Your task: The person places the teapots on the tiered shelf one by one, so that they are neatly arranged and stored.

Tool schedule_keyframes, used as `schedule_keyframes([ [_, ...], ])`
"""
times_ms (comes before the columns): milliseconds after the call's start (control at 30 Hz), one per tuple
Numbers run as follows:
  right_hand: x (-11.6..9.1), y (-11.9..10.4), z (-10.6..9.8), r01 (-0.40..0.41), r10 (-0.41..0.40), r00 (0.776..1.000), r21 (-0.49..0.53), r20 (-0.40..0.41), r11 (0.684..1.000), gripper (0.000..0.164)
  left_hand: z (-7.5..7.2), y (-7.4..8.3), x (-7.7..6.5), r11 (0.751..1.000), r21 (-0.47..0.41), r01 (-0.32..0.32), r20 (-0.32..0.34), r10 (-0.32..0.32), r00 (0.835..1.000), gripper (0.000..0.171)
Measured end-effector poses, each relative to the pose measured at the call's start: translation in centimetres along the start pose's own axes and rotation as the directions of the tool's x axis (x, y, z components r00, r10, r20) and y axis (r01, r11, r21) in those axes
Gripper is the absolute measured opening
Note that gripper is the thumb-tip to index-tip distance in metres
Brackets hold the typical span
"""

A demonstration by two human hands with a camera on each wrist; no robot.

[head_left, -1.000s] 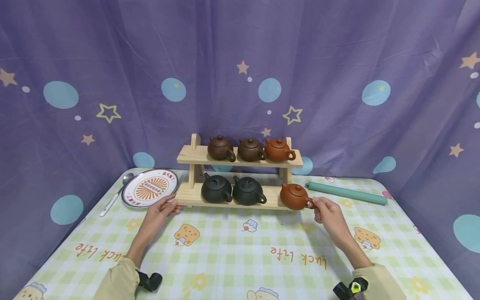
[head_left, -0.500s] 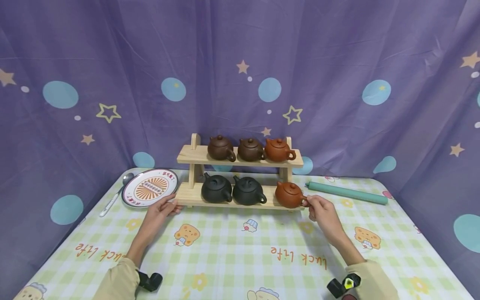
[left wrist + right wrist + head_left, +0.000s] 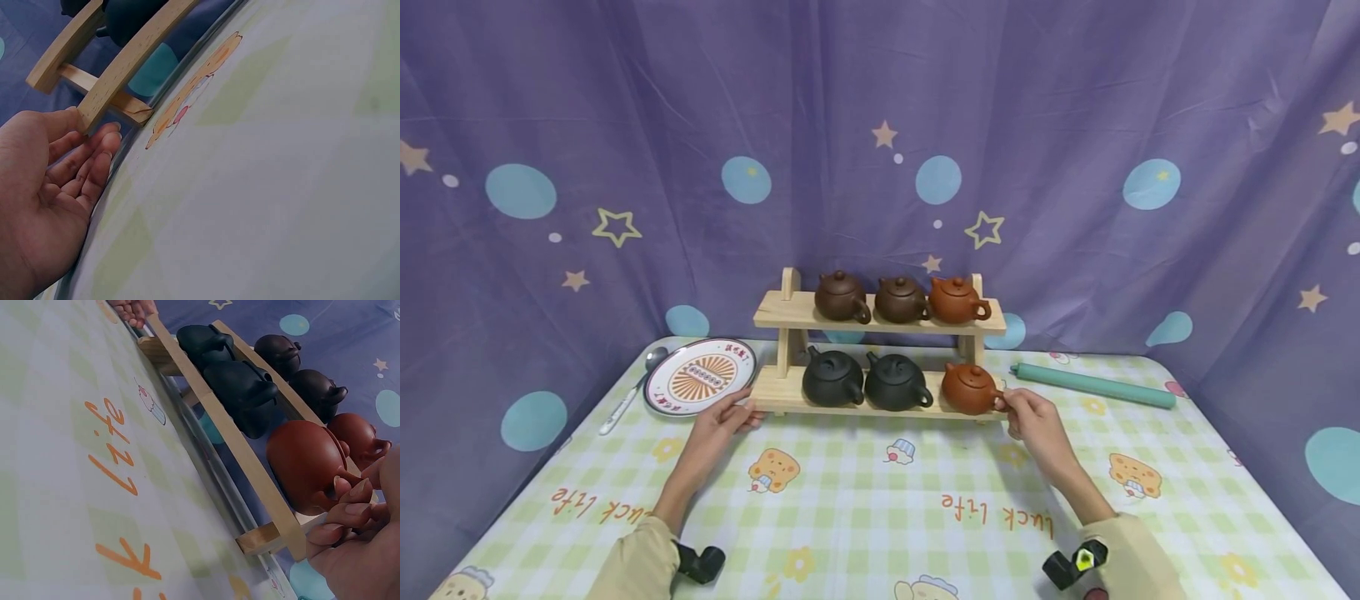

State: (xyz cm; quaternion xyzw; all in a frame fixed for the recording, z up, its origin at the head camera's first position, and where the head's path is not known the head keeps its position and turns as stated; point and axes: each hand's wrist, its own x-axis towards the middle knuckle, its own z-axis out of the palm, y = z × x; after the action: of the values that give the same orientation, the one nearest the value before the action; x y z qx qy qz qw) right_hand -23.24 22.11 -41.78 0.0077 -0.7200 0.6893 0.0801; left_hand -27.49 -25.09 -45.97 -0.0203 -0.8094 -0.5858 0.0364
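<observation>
On the lower tier of a two-tier wooden shelf [image 3: 784,388], a reddish-brown teapot [image 3: 968,390] sits at the right end, upright. My right hand [image 3: 1037,423] pinches its handle. Left of it stand two black teapots [image 3: 895,382], their handles turned rightward. The upper tier bears two dark brown teapots [image 3: 841,297] and another reddish-brown teapot [image 3: 955,301]. My left hand [image 3: 718,429] holds the left end of the lower board; in the left wrist view the thumb lies on the board's end [image 3: 94,112] with curled fingers [image 3: 97,165] under and beside it.
A patterned plate [image 3: 658,392] lies left of the shelf, a spoon [image 3: 622,407] beside it. To the right is a green rolled-up cylinder [image 3: 1093,387]. A checked cloth [image 3: 865,517] covers the table, and a purple curtain [image 3: 1045,100] hangs behind.
My right hand has slid leftward with the reddish-brown teapot along the lower tier, closer to the black teapots. The left hand has stayed on the shelf's end.
</observation>
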Motion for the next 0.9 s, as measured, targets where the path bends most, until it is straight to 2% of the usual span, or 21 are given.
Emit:
schedule_keyframes([
  [500,0.6,0.2,1.0,-0.026,0.026,1.000,-0.032,-0.009,0.999,0.032,0.1,0.1,0.0,1.000,-0.005,-0.007,-0.012,0.007,1.000,0.054],
  [900,0.6,0.2,1.4,-0.001,0.000,1.000,-0.072,-0.008,0.997,0.032,0.1,0.2,0.0,1.000,-0.007,-0.008,-0.010,0.008,1.000,0.054],
])
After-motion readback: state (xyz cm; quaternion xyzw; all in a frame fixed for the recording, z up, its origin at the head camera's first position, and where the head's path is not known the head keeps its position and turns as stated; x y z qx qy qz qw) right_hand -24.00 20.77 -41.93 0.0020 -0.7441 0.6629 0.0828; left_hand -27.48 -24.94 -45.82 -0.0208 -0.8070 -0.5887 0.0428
